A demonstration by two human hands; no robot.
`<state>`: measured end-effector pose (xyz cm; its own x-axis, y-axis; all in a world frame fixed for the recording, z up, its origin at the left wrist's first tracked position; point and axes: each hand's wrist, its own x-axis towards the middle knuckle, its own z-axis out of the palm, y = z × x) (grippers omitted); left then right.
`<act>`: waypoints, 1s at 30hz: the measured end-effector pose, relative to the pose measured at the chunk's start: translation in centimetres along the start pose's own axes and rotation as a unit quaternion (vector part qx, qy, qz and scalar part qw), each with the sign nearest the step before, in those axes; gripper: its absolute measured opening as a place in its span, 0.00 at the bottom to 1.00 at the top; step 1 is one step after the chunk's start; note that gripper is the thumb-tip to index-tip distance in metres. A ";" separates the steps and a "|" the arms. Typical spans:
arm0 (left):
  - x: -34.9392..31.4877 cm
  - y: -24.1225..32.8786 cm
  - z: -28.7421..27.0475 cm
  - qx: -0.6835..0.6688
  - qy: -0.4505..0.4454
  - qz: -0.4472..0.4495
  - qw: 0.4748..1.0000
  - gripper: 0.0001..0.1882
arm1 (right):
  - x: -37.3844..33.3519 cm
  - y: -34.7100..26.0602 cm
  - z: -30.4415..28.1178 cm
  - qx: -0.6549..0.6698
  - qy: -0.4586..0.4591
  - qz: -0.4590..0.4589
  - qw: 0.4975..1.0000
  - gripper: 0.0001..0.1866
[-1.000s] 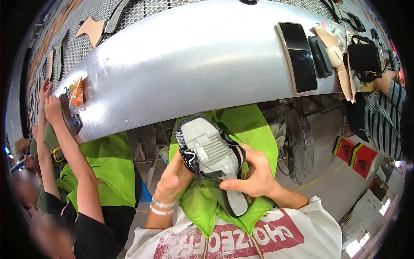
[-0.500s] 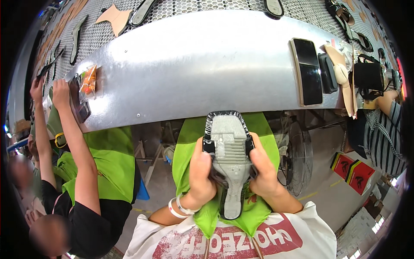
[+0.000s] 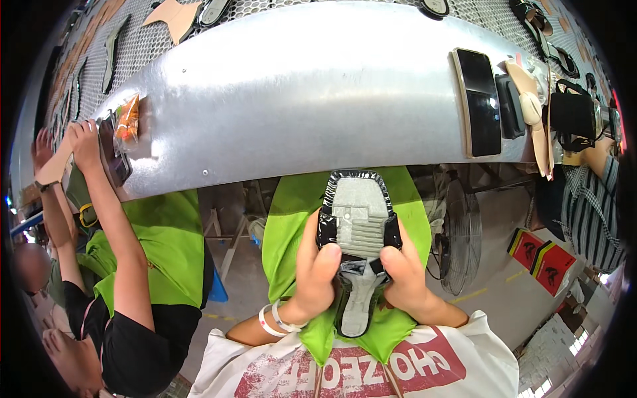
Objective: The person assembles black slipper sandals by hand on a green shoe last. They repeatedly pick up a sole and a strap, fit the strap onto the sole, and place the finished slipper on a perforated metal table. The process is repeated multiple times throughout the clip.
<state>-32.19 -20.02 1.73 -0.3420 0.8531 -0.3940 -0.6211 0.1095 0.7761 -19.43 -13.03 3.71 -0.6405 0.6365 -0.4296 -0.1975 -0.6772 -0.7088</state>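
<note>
Between my two hands is a sandal sole piece (image 3: 361,205), its grey ribbed underside toward me and black material wrapped over its rim. The wide toe end points at the table, and the narrow heel end lies toward my body. My left hand (image 3: 315,275) grips the left edge, thumb on top by the middle. On the opposite edge my right hand (image 3: 405,275) holds it the same way. Black flaps lie across the narrow middle between my thumbs. My other fingers are mostly hidden underneath.
Ahead is a metal table (image 3: 298,99) with a phone (image 3: 481,106), a black case (image 3: 509,106), beige cut pieces (image 3: 531,109) and an orange packet (image 3: 128,119). Behind it, a mesh conveyor (image 3: 318,5) carries sole parts. A co-worker (image 3: 133,285) sits left; a floor fan (image 3: 458,239) stands right.
Both thumbs have slid down to the sole's middle, where black flaps now cross the grey underside. The co-worker at left now has a beige piece by the hands.
</note>
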 end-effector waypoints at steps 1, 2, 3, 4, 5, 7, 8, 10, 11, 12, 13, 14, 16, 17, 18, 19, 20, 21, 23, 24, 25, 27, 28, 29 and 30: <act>-0.3 -0.1 0.1 0.068 0.016 0.014 0.997 0.29 | -0.1 0.2 0.0 -0.025 0.011 -0.013 1.000 0.30; -0.5 -0.1 0.3 0.079 0.026 0.014 0.996 0.29 | -0.1 0.5 0.1 -0.051 0.021 -0.027 0.998 0.29; -0.6 0.0 0.5 0.090 0.035 0.014 0.995 0.29 | -0.2 0.7 0.2 -0.076 0.032 -0.040 0.996 0.29; -0.7 0.1 0.6 0.102 0.045 0.014 0.994 0.29 | -0.2 0.8 0.1 -0.086 0.029 -0.043 0.995 0.29; -0.7 0.1 0.6 0.092 0.037 0.006 0.995 0.29 | -0.2 0.8 0.0 -0.096 0.027 -0.046 0.994 0.29; -0.4 0.0 0.2 0.074 0.023 -0.011 0.997 0.30 | -0.1 0.7 -0.3 -0.080 0.017 -0.038 0.996 0.31; -0.2 0.0 0.0 0.037 0.002 -0.015 0.999 0.31 | 0.0 0.5 -0.5 -0.054 0.009 -0.026 0.998 0.31; 0.2 -0.3 -0.4 -0.037 -0.041 -0.024 0.998 0.33 | 0.0 0.4 -1.1 0.017 -0.021 -0.007 1.000 0.34; 0.2 -0.3 -0.8 -0.081 -0.067 -0.036 0.994 0.37 | 0.0 0.5 -1.5 0.062 -0.044 0.000 0.997 0.35; 0.2 -0.6 -1.1 -0.053 -0.070 -0.032 0.996 0.37 | -0.1 0.6 -1.8 0.107 -0.067 0.008 0.992 0.36; 0.1 -0.9 -1.2 -0.024 -0.073 -0.028 0.997 0.38 | -0.1 0.8 -2.1 0.086 -0.076 0.004 0.993 0.39; 0.0 -1.1 -1.3 0.005 -0.076 -0.024 0.997 0.38 | -0.3 1.1 -2.2 0.054 -0.065 -0.014 0.996 0.39; -0.3 -1.3 -1.0 0.037 -0.061 0.007 0.997 0.38 | -0.6 1.9 -2.1 -0.010 -0.043 -0.050 0.998 0.39; -0.5 -1.4 -0.9 0.055 -0.053 0.015 0.997 0.38 | -0.5 2.0 -2.0 -0.022 -0.042 -0.069 0.997 0.39; -0.5 -1.4 -0.9 0.072 -0.045 0.023 0.996 0.38 | -0.6 2.1 -2.1 -0.028 -0.043 -0.071 0.996 0.40; -0.5 -1.4 -1.1 0.077 -0.047 0.021 0.996 0.38 | -0.6 2.2 -2.2 -0.034 -0.044 -0.074 0.996 0.40; -0.3 -1.5 -1.2 0.060 -0.055 0.015 0.997 0.39 | -0.5 2.3 -2.3 -0.039 -0.046 -0.077 0.995 0.40; -0.1 -1.6 -1.3 0.043 -0.062 0.008 0.997 0.39 | -0.5 2.1 -2.4 0.010 -0.054 -0.051 0.997 0.41; -0.2 -1.4 -1.5 -0.005 -0.068 -0.018 0.998 0.41 | -0.1 1.5 -2.7 0.106 -0.072 0.000 0.992 0.43; -0.4 -1.3 -1.8 -0.011 -0.075 -0.022 0.997 0.42 | 0.1 1.3 -2.9 0.089 -0.096 -0.001 0.991 0.44; -0.6 -1.3 -2.1 -0.017 -0.081 -0.029 0.996 0.42 | 0.1 1.1 -3.2 0.072 -0.118 -0.002 0.990 0.45; -0.7 -1.0 -1.9 -0.024 -0.068 -0.057 0.996 0.45 | 0.0 1.4 -3.5 0.017 -0.134 -0.019 0.991 0.48; -0.6 -0.9 -1.8 -0.012 -0.062 -0.059 0.996 0.45 | 0.0 1.4 -3.4 0.003 -0.123 -0.020 0.992 0.48; -0.6 -0.9 -1.7 0.000 -0.055 -0.061 0.997 0.45 | -0.1 1.3 -3.3 -0.012 -0.113 -0.020 0.993 0.48; -0.5 -0.9 -1.6 0.012 -0.049 -0.064 0.997 0.45 | -0.2 1.3 -3.3 -0.026 -0.102 -0.021 0.994 0.48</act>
<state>-32.62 -21.37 0.44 -0.1902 0.8773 -0.4406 -0.6382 0.2305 0.7345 -17.14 -12.85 1.00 -0.7706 0.5718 -0.2813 -0.1910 -0.6283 -0.7542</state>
